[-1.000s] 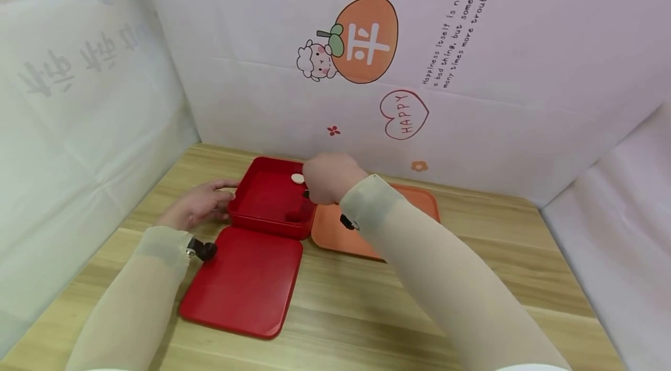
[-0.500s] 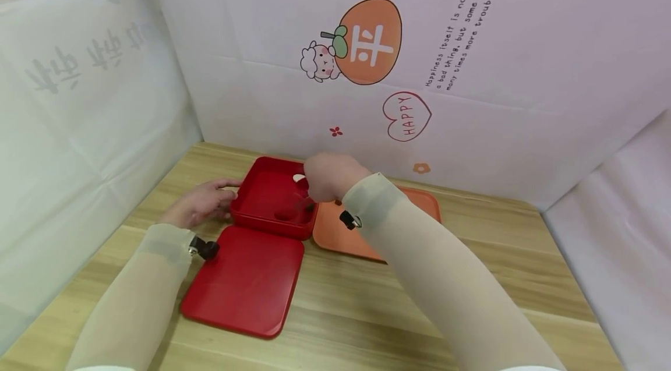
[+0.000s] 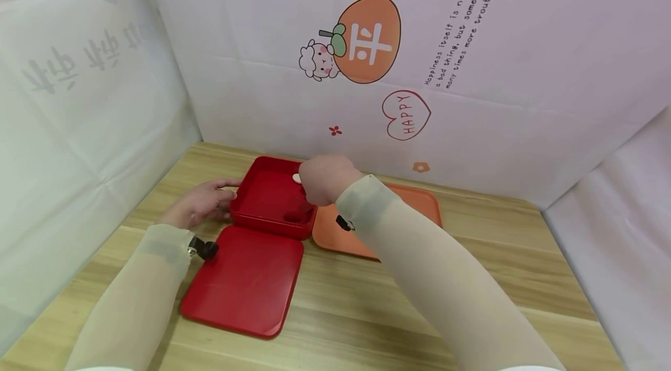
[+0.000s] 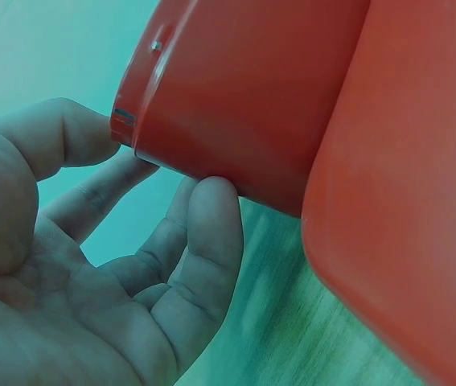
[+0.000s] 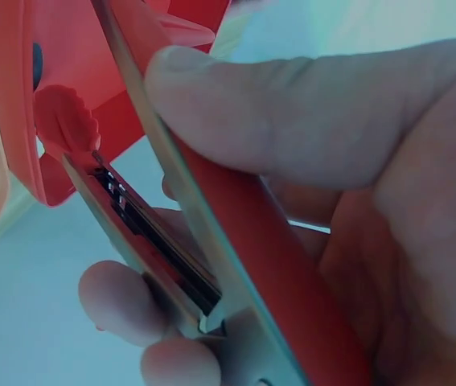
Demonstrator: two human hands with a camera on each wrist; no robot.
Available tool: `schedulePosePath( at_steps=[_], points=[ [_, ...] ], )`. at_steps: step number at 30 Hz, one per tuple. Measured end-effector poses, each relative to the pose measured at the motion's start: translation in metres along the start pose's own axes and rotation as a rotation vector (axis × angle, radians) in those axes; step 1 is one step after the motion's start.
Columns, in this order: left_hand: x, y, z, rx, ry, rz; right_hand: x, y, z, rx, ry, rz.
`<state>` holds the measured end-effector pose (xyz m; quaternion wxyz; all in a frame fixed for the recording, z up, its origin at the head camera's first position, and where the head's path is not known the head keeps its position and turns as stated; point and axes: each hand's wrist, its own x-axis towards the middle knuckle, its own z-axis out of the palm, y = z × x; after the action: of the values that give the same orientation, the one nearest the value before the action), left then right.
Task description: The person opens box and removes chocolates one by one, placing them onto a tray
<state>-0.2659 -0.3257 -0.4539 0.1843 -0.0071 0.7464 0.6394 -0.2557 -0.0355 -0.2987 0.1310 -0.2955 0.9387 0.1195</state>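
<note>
An open red box [image 3: 246, 187] stands at the back of the wooden table, and its flat red lid [image 3: 243, 281] lies in front of it. My left hand [image 3: 201, 202] rests against the box's left wall [image 4: 244, 88], thumb at the rim and fingers [image 4: 211, 209] relaxed on the outside. My right hand [image 3: 325, 179] hovers over the box's right side and grips a red-and-metal tool [image 5: 236, 241] with a round red tip [image 5: 67, 121]. A small white round piece [image 3: 296, 177] lies in the box's far corner, partly hidden by that hand.
An orange tray [image 3: 419, 202] lies right of the red box, partly under my right forearm. Printed sheets wall in the table at the back and on both sides. Bare wood [image 3: 367, 313] spreads toward the front edge.
My right hand has shifted slightly left over the box's right wall, covering more of the white piece. The left hand, box and lid have stayed put.
</note>
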Motion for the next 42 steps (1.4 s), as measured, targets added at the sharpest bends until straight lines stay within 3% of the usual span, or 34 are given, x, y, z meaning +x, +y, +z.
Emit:
schedulePosePath(
  at_steps=[5, 10, 15, 36, 42],
  points=[
    [0.001, -0.001, -0.001, 0.01, -0.006, 0.003, -0.002, -0.004, -0.005, -0.055, 0.04, 0.016],
    [0.0, 0.0, -0.001, -0.01, 0.009, -0.006, -0.003, -0.008, -0.011, -0.154, 0.043, -0.013],
    [0.0, 0.0, 0.0, -0.023, 0.005, -0.007, -0.001, -0.009, -0.014, -0.183, 0.029, -0.009],
    [-0.001, 0.003, -0.001, -0.006, 0.012, -0.016, 0.007, 0.013, -0.008, -0.094, 0.03, -0.035],
    [-0.001, 0.002, 0.0, -0.015, 0.004, -0.018, -0.006, 0.032, -0.007, 0.083, 0.076, -0.037]
  ],
)
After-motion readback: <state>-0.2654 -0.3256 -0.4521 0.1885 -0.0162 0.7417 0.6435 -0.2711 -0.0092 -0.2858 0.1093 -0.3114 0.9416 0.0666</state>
